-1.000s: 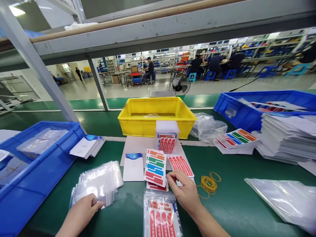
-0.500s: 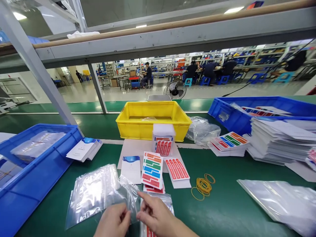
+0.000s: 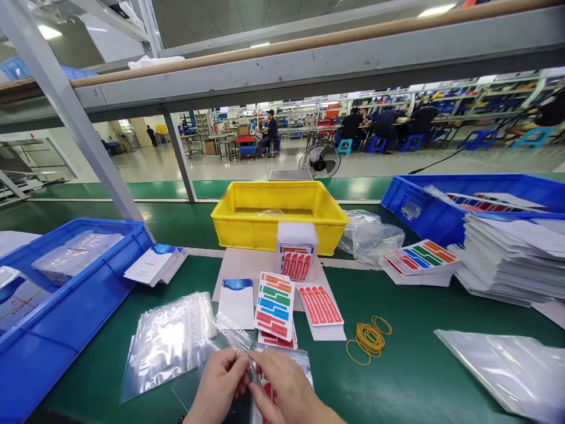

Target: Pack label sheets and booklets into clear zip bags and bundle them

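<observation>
Filled bag (image 3: 303, 363): mostly covered by the right hand (image 3: 289, 386) and cut off at the bottom edge; only red print and a strip of film show.
Clear bag (image 3: 233, 333): lower part lost behind the left hand (image 3: 220, 383) and against the dark green counter (image 3: 388, 391); its outline there is hard to trace.
Left fingers: pinched together on the clear bag's edge, the film rising just beyond the fingertips.
Right fingers: close against the left ones at that edge; cannot tell whether they grip.
Bag stack (image 3: 170, 335): glossy, wrinkled plastic, fanned unevenly.
Sticker sheets (image 3: 274, 301): flat, smooth rectangles with coloured angular shapes.
Rubber bands (image 3: 369, 340): thin yellowish loops, tangled.
</observation>
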{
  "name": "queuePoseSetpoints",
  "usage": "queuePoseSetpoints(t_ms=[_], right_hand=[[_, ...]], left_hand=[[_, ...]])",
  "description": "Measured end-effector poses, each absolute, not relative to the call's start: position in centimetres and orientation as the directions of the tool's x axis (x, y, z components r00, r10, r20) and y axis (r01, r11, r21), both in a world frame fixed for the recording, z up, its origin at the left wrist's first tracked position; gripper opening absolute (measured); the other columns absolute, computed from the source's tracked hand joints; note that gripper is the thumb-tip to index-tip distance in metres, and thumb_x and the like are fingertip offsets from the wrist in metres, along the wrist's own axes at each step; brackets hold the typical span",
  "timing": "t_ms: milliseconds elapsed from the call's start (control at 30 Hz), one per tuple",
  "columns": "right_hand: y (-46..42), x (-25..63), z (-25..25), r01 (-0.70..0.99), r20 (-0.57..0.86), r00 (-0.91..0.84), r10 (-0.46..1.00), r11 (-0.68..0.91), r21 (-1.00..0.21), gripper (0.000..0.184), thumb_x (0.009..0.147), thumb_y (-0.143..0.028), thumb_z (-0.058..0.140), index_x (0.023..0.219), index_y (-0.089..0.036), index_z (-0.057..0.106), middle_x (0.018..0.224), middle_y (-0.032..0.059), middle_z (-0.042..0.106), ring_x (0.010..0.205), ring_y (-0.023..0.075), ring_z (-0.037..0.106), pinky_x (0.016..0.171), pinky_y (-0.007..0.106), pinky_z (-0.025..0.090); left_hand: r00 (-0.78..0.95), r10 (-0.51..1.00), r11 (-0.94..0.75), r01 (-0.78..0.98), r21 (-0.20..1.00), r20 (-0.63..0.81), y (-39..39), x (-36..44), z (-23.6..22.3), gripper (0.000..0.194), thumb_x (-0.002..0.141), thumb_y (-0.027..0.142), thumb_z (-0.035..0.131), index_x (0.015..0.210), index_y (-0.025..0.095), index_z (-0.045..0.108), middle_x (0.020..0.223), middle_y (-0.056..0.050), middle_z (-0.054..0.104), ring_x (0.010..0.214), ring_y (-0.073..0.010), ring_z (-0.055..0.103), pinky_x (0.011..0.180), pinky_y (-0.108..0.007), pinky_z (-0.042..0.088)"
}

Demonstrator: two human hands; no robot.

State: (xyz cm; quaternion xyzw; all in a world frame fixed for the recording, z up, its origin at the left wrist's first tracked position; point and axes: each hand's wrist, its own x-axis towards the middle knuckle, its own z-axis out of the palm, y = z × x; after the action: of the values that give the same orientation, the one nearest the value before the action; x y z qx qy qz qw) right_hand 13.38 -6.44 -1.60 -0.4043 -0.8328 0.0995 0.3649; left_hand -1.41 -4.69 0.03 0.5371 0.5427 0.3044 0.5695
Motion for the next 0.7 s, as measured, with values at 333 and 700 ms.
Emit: queuePoseSetpoints(t_ms=[333, 700], right_hand=[[-6.2, 13.4, -2.1, 0.696, 0.449, -0.277, 0.849, 0.5, -0.515, 0.023, 0.076, -0.015, 0.036, 0.054, -0.019, 0.042, 0.053, 0.0019, 0.053, 0.049, 0.0132, 0.046, 0.047, 0.025, 0.028], [-6.2, 14.1, -1.3, 0.707, 0.662, -0.373, 0.65, 0.661, -0.252, 0.017, 0.08, -0.028, 0.049, 0.086, -0.014, 0.057, 0.071, 0.0069, 0.053, 0.062, 0.0185, 0.048, 0.054, 0.027, 0.037]], left_hand=[[0.301, 0.948, -0.074, 0.52, 0.851, -0.101, -5.2, -0.8, -0.2, 0.034, 0.076, 0.041, 0.041, 0.049, 0.021, 0.035, 0.052, 0.001, 0.04, 0.053, -0.0137, 0.036, 0.054, -0.026, 0.028], [0.176, 0.958, 0.134, 0.424, 0.896, -0.226, -4.1, -0.9, 0.1, 0.029, 0.067, 0.033, 0.045, 0.046, 0.022, 0.029, 0.046, 0.006, 0.029, 0.047, -0.0099, 0.027, 0.046, -0.024, 0.022]])
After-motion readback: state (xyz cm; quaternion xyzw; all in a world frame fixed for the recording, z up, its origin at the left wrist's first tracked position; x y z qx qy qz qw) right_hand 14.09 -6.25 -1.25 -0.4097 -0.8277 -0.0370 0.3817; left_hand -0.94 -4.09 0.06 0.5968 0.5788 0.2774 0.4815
